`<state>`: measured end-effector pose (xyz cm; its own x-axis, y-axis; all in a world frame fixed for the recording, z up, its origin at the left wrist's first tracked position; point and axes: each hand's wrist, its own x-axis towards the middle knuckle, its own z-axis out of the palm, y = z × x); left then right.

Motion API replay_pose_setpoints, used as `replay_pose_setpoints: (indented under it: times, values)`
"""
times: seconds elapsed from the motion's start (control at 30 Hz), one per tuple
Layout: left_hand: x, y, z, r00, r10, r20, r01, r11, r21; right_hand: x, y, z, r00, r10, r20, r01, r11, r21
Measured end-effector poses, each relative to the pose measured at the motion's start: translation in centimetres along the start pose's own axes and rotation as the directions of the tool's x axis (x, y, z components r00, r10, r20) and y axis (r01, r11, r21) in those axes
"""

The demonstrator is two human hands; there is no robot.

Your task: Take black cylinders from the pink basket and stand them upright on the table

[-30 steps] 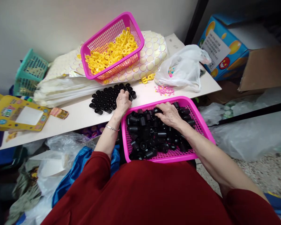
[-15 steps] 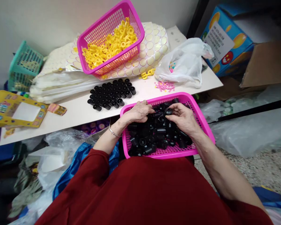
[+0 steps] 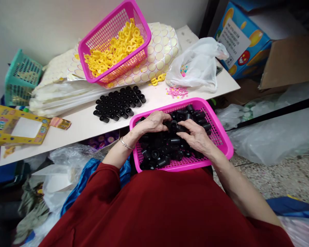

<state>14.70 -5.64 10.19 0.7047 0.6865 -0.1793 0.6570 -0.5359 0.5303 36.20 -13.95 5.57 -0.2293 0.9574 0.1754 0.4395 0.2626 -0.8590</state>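
Observation:
A pink plastic basket (image 3: pixel 222 151) at my lap holds many small black plastic cylinders (image 3: pixel 175 141), lying loose in all directions. My left hand (image 3: pixel 156 122) is over its far left part, fingers closed round a black cylinder that they partly cover. Opposite it, my right hand (image 3: pixel 195 135) pinches another black cylinder (image 3: pixel 180 128) between thumb and fingers. The two held pieces are close together; whether they touch, I cannot tell. On the white table, more black cylinders (image 3: pixel 118 103) stand upright in tight rows.
Behind the rows, a second pink basket (image 3: pixel 92 78) holds yellow plastic pieces (image 3: pixel 115 48). A white plastic bag (image 3: pixel 195 65) lies by scattered pink bits (image 3: pixel 177 92). At left are a yellow carton (image 3: pixel 18 125) and a green basket (image 3: pixel 23 75); at right, a blue box (image 3: pixel 243 41).
My right hand has moved slightly left toward my left hand, its cylinder now lying sideways. My left fingers have closed round a cylinder. The whole view has shifted a little.

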Motion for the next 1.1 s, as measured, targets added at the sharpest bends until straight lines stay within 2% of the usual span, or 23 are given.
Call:
replay_pose_setpoints:
  times: [0.07,0.17,0.3,0.43,0.53,0.67,0.8,0.9,0.97,1.0,1.07,1.1]
  values:
    - [-0.2,0.2,-0.1,1.0,0.0,0.011,0.001,0.995,-0.095,0.1,0.0,0.0,1.0,-0.026,0.004,0.027,0.998,-0.049]
    - [-0.4,0.8,-0.4,0.999,-0.009,0.044,0.014,0.991,-0.13,0.2,0.1,0.1,0.998,-0.055,0.009,0.056,0.996,-0.069]
    - [-0.7,1.6,-0.8,0.996,-0.042,0.078,0.048,0.995,-0.082,0.3,-0.2,0.2,0.994,-0.098,0.037,0.102,0.987,-0.127]
    - [-0.7,2.0,-0.8,0.998,0.031,0.051,-0.03,0.999,-0.024,0.3,-0.8,0.2,0.987,-0.153,0.044,0.158,0.971,-0.181]
    - [-0.6,2.1,-0.6,0.993,0.119,-0.007,-0.119,0.993,-0.01,0.6,-0.9,0.4,0.992,-0.126,-0.03,0.122,0.988,-0.095]
    - [-0.5,2.4,0.0,0.982,0.19,-0.018,-0.189,0.981,0.052,1.4,-0.7,1.4,0.986,0.038,-0.163,-0.015,0.99,0.143]
    - [-0.7,2.5,0.5,0.997,0.074,-0.012,-0.071,0.985,0.158,2.2,-1.0,2.0,0.98,0.101,-0.173,-0.049,0.959,0.279]
    - [-1.2,1.4,0.2,0.988,-0.069,-0.14,0.093,0.981,0.169,2.5,-0.9,1.2,0.976,0.103,-0.191,-0.035,0.943,0.33]
    - [-1.8,0.0,-0.3,0.93,-0.171,-0.325,0.233,0.959,0.161,2.7,-0.4,0.2,0.968,0.079,-0.238,-0.017,0.967,0.252]
    - [-2.1,-0.8,-0.6,0.876,-0.224,-0.427,0.315,0.936,0.156,2.7,0.1,-0.4,0.966,0.063,-0.25,-0.016,0.983,0.185]
    - [-2.8,-2.4,-1.1,0.733,-0.344,-0.586,0.5,0.857,0.122,2.8,1.2,-1.4,0.971,0.04,-0.234,-0.03,0.998,0.046]
    - [-3.1,-3.1,-1.2,0.662,-0.41,-0.628,0.586,0.806,0.091,2.7,1.8,-1.8,0.977,0.036,-0.212,-0.04,0.999,-0.014]
